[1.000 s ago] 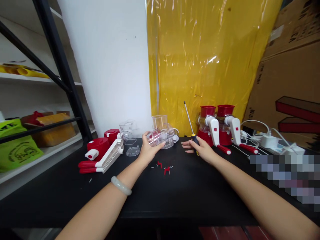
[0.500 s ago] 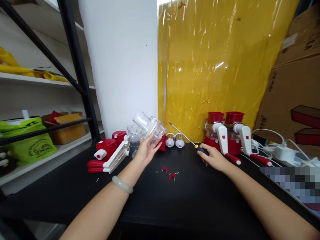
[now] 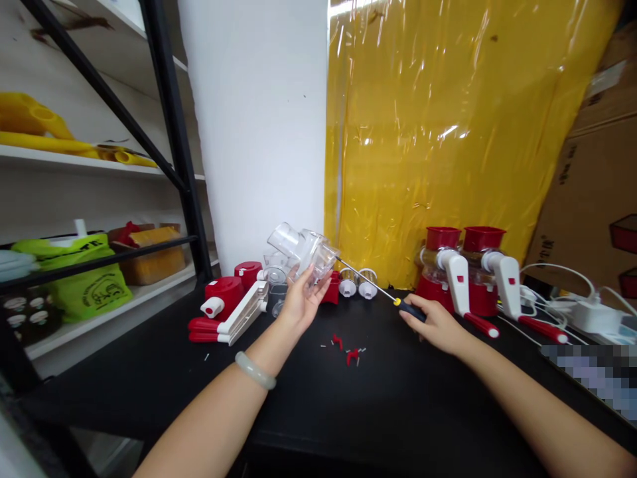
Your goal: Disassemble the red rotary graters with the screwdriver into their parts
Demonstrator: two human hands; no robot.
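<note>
A clear plastic housing (image 3: 288,242) with a wide tube is held up above the black table by my left hand (image 3: 304,297), its fingers around the underside. My right hand (image 3: 434,323) grips the dark handle of a screwdriver (image 3: 368,282), whose shaft points up and left. The screwdriver's tip is at the right edge of the clear housing; whether they touch I cannot tell. Small red parts (image 3: 352,357) and several tiny pale pieces lie on the table below, between my hands.
Red bases (image 3: 225,295) and white crank handles (image 3: 246,312) lie at the left. Two metal drums (image 3: 367,284) stand behind. Two red-and-white machines (image 3: 442,239), cables and a white adapter (image 3: 592,315) are at the right. A shelf rack (image 3: 172,99) borders the left.
The screwdriver's tip has come closer to the clear housing and now meets its edge in view. The whole scene has shifted slightly to the right.
</note>
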